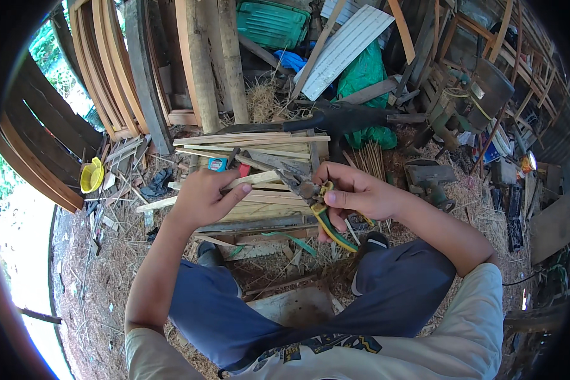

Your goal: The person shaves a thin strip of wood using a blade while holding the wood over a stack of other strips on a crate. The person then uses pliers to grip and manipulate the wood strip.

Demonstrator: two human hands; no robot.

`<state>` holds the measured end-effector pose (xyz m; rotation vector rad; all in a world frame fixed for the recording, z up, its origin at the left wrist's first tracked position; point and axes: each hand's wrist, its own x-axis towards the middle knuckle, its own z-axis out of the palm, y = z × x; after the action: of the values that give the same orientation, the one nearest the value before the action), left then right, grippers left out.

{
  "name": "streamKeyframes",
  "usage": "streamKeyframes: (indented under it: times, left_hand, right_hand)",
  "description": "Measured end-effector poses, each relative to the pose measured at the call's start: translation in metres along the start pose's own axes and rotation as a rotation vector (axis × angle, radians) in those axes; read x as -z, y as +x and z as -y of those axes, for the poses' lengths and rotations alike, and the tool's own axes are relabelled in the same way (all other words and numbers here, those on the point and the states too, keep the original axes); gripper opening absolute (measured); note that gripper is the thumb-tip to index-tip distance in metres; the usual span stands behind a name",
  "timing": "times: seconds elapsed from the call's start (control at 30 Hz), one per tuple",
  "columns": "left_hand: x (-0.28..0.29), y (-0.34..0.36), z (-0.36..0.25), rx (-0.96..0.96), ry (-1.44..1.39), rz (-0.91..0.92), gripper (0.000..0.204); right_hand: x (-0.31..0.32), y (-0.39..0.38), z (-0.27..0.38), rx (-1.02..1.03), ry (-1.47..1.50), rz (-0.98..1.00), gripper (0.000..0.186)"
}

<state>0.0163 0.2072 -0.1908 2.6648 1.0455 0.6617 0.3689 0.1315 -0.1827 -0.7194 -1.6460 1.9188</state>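
Note:
My left hand (202, 197) is closed around a thin pale wooden strip (264, 178), thumb along its top. The strip's right end lies at the jaws of a pair of pliers (307, 189) with green and yellow handles. My right hand (362, 195) grips these pliers, fingers wrapped about the handles. Whether the jaws bite the strip, I cannot tell. Beneath both hands is a low wooden bench (259, 223) with several loose wood strips (266, 138) across it. A blue tape measure (217, 164) and a red object (244, 170) sit just beyond my left hand.
Wood shavings cover the ground. A bundle of thin sticks (370, 159) and a metal vise-like tool (428, 178) stand to the right. Curved-looking timber frames (104, 69) lean at far left, near a yellow plastic container (92, 175). A green crate (272, 24) lies at the back.

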Motion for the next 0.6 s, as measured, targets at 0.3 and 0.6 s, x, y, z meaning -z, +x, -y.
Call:
streamKeyframes:
  times: [0.3,0.6]
  left_hand:
    - [-0.001,0.002,-0.01,-0.069,0.039,0.076,0.042]
    - [-0.003,0.001,-0.008,-0.097,0.055,0.086,0.042]
  right_hand:
    - [-0.001,-0.001,0.0,-0.016,-0.02,0.025,0.032]
    - [-0.004,0.001,0.001,-0.02,-0.04,0.018,0.03]
